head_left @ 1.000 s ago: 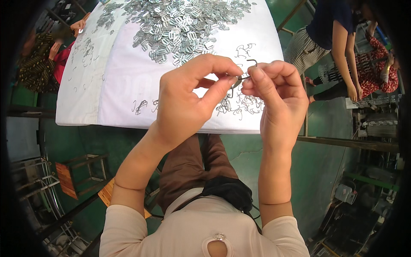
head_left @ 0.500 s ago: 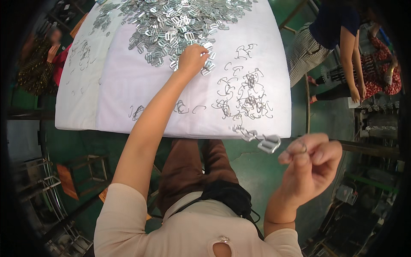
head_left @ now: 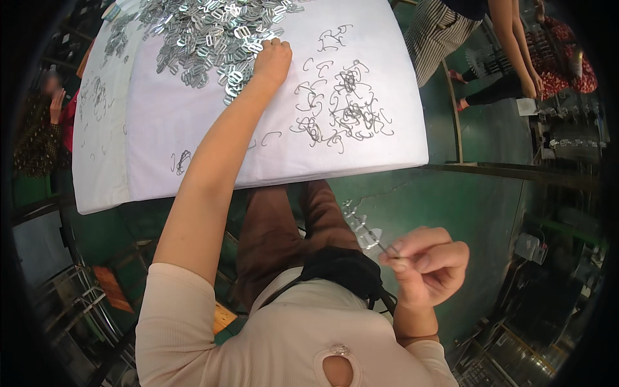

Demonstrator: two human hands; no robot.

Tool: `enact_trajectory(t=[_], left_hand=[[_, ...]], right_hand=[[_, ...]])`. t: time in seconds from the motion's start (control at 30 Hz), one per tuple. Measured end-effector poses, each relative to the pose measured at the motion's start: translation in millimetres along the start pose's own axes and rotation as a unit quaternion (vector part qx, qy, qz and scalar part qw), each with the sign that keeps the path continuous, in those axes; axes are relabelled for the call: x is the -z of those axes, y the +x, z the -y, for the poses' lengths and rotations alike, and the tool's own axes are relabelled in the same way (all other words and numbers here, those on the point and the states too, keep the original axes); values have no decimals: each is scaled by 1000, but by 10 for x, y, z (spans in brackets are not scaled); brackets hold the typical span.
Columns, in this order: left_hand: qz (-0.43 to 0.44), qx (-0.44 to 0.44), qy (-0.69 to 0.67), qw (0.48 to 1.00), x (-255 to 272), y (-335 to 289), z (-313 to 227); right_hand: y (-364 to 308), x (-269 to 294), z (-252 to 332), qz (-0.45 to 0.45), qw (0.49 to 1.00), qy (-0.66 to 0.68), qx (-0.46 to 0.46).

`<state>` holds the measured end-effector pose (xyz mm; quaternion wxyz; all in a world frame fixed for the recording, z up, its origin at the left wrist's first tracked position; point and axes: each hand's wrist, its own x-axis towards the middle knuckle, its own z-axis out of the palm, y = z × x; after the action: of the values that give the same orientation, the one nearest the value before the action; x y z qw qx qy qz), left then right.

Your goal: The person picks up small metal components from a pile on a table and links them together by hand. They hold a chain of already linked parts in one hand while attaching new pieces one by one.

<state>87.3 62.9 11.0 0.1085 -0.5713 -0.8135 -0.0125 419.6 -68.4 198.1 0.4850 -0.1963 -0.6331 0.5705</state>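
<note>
- Silvery metal buckles (head_left: 200,39), flat and slotted, lie heaped on the far part of the bench (head_left: 164,119), over smooth white and pale lilac cloth.
- Thin, dark wire hooks (head_left: 353,115), curved and tangled, lie scattered to the right of the left forearm (head_left: 222,151), which crosses the bench and covers some cloth.
- Past the bench's right side stands a co-worker in striped cloth (head_left: 435,39); a wooden seat (head_left: 113,290) shows at lower left.
- Left hand (head_left: 273,63): its grip touches the heap's right edge, fingers bent; I cannot tell whether it is closed on a buckle.
- Right hand (head_left: 431,266): its grip is pinched on one end of a slightly blurred chain (head_left: 369,237) of wire and buckles, above green floor (head_left: 412,205).
</note>
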Motion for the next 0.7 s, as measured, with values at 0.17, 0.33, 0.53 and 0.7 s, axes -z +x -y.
enact_trajectory(t=[0.17,0.33,0.53,0.7], left_hand=[[-33,33,-50,998,-16,96,234],[-52,98,-310,944,306,-162,249],[47,98,-717,689,1801,-1739,-559],[18,112,-755,646,2192,-2450,-684]], right_hand=[[-115,-37,-34,42,999,-10,-12],[-192,-108,-130,78,996,-49,16],[-377,-184,-368,55,991,-116,39],[-400,-264,-377,51,992,-111,42]])
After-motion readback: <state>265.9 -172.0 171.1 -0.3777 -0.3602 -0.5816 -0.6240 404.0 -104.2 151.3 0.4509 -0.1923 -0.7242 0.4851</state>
